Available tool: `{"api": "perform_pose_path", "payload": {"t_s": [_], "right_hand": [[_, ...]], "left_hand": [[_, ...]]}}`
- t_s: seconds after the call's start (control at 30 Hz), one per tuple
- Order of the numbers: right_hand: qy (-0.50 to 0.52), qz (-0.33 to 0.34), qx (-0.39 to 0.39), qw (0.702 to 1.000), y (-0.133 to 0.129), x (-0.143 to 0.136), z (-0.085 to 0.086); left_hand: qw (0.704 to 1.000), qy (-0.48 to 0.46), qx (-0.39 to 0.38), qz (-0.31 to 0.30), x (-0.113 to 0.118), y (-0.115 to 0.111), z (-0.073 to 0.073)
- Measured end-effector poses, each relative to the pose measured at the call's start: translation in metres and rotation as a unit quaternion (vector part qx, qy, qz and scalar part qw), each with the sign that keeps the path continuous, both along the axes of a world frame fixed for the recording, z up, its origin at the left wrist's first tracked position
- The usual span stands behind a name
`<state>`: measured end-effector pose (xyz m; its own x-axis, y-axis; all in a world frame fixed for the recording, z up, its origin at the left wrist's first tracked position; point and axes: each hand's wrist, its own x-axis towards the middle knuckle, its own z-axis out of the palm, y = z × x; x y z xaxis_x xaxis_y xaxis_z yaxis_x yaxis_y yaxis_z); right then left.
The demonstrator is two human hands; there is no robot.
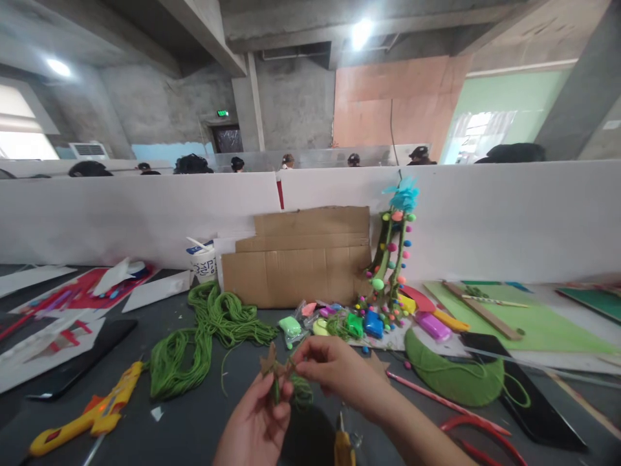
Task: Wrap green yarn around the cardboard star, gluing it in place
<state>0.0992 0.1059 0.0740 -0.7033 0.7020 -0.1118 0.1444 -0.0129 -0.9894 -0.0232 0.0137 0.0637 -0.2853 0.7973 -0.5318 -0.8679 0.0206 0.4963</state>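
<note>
My left hand (262,411) is closed around a small brown cardboard star (268,361), its points showing above the thumb. Green yarn (276,388) is wound over the star's middle. Close beside it, my right hand (330,366) has thumb and forefinger pinched on what looks like a thin strand of that yarn, at the star's right side. A loose coil of green yarn (302,391) lies on the table just behind my fingers. Another cardboard star (377,367) sits partly hidden behind my right wrist.
At left lie green yarn skeins (182,362) and a yellow glue gun (94,414). A decorated green stand (394,259) rises behind several clay packets (373,325). To the right are a green-wrapped crescent (451,372), red-handled scissors (485,433) and a black phone (538,404). Cardboard (295,278) leans on the partition.
</note>
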Motion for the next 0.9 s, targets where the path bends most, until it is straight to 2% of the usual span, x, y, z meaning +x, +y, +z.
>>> {"api": "perform_pose_path", "payload": {"t_s": [0.1, 0.2, 0.27, 0.33, 0.4, 0.43, 0.57, 0.63, 0.7, 0.8, 0.9], "right_hand": [[0.022, -0.002, -0.022, 1.0, -0.006, 0.021, 0.003], [0.034, 0.016, -0.032, 0.999, -0.008, 0.054, 0.004], [0.028, 0.061, -0.026, 0.997, -0.008, 0.075, 0.004], [0.025, 0.065, 0.002, 0.998, -0.009, 0.085, 0.003], [0.032, 0.014, 0.047, 0.998, -0.013, 0.081, 0.003], [0.032, -0.003, 0.067, 0.997, -0.016, 0.073, 0.002], [-0.017, 0.018, 0.118, 0.993, -0.029, 0.035, -0.006], [-0.076, -0.01, 0.146, 0.986, -0.028, 0.03, -0.013], [-0.138, -0.063, 0.173, 0.973, -0.018, 0.041, -0.021], [-0.221, -0.133, 0.197, 0.946, 0.004, 0.084, -0.03], [-0.288, -0.189, 0.203, 0.917, 0.022, 0.14, -0.036]], "left_hand": [[0.998, -0.043, 0.048, -0.018, -0.002, -0.001, 0.007], [0.998, 0.006, 0.063, -0.011, -0.01, -0.002, 0.011], [0.994, 0.07, 0.064, -0.049, -0.012, -0.001, 0.017], [0.989, 0.084, 0.066, -0.1, -0.009, 0.001, 0.026], [0.963, 0.105, 0.111, -0.224, 0.0, 0.004, 0.04], [0.949, 0.119, 0.135, -0.26, 0.007, 0.006, 0.048], [0.919, 0.151, 0.171, -0.32, 0.024, 0.011, 0.08], [0.919, 0.152, 0.184, -0.313, 0.02, 0.008, 0.095], [0.927, 0.148, 0.213, -0.271, 0.008, 0.002, 0.106], [0.94, 0.134, 0.252, -0.187, -0.018, -0.008, 0.113], [0.964, 0.097, 0.227, -0.095, -0.037, -0.01, 0.109]]}}
